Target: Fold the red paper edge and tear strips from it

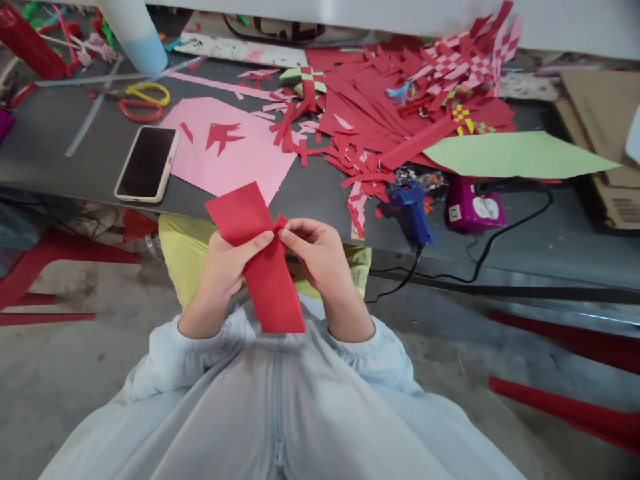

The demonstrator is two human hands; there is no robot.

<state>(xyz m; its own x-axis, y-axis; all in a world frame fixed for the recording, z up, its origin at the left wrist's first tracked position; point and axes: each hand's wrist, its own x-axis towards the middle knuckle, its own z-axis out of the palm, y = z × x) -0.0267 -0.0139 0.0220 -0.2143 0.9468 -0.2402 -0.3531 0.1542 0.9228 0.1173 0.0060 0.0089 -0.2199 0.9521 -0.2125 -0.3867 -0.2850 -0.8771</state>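
Note:
Over my lap, in front of the table edge, I hold a red sheet of paper (275, 293) in both hands. It is long and narrow, with a fold or pinch near its middle and a small piece sticking up there. My left hand (227, 263) is closed on the paper's left side, thumb pressed on top near the middle. My right hand (320, 253) pinches the small raised part between thumb and fingers. The fingers under the paper are hidden.
Beyond the hands, the dark table (200, 83) bears a phone (147, 163), pink paper (235, 143), scissors (145, 101), and a heap of red paper strips (370, 100). A blue glue gun (413, 210) with its cord, a purple box (475, 205) and green paper (520, 153) lie right.

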